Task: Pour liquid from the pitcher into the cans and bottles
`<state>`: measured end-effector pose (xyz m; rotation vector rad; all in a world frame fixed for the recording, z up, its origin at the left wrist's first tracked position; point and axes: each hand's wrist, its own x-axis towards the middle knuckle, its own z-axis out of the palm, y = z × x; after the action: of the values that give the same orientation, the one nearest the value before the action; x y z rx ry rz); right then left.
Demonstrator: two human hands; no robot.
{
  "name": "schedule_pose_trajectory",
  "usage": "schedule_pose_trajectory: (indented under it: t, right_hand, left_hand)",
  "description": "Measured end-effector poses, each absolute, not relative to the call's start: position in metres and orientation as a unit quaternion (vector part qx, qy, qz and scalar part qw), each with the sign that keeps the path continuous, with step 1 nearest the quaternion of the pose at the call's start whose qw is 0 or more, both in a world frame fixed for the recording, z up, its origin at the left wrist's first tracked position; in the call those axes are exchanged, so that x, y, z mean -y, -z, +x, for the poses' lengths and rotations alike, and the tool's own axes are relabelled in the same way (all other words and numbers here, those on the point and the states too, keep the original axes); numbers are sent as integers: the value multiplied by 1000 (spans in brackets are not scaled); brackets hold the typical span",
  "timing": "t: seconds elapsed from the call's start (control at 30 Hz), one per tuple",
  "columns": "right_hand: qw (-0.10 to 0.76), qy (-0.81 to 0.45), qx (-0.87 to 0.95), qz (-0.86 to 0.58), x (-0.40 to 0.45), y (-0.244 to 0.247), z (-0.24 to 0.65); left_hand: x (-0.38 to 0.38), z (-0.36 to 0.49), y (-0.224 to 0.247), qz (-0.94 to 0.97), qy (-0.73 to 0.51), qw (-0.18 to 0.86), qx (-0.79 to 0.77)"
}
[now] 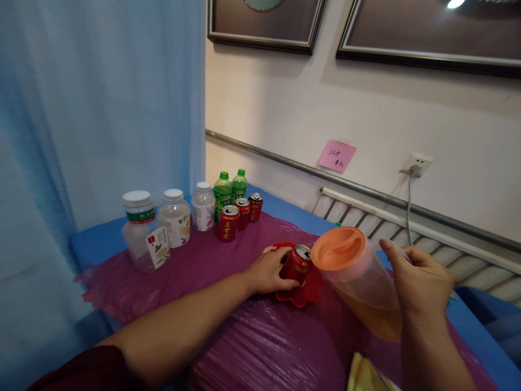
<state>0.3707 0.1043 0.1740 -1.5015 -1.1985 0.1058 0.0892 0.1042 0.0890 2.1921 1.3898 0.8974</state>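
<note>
"Pitcher [360, 288] with an orange lid [340, 247]: where does it lie relative to the grips?"

"At the right grip [425, 277], just to its left, tilted so that the lidded end points toward the left grip [271, 271]. Amber liquid [372, 315] shows in its lower part."

"And the state of each grip?"

"Right: closed on the pitcher's handle side, the handle largely hidden by the hand. Left: clamped on a red can [298, 266], thumb on the near side, fingers on the far side. The can's opened top is just beside the pitcher's lid; whether the two touch cannot be told."

"What lies under the can?"

"A red scalloped dish [299, 301], below the left grip, on a purple plastic sheet [260, 347]."

"Which objects stand beyond the left grip?"

"Farther off and to its left: three cans [228, 225] in a cluster, two green bottles [223, 198] behind them, and three clear jars [175, 222] with white lids, in a row."
</note>
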Motion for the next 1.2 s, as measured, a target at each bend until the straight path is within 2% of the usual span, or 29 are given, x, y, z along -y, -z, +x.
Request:
schedule_pose_trajectory:
  t: [1.2]
  right_hand:
    - [575,-37,509,-640,-103,-173,369]
  left_hand:
    - [-105,89,-86,783,-312,195,-502]
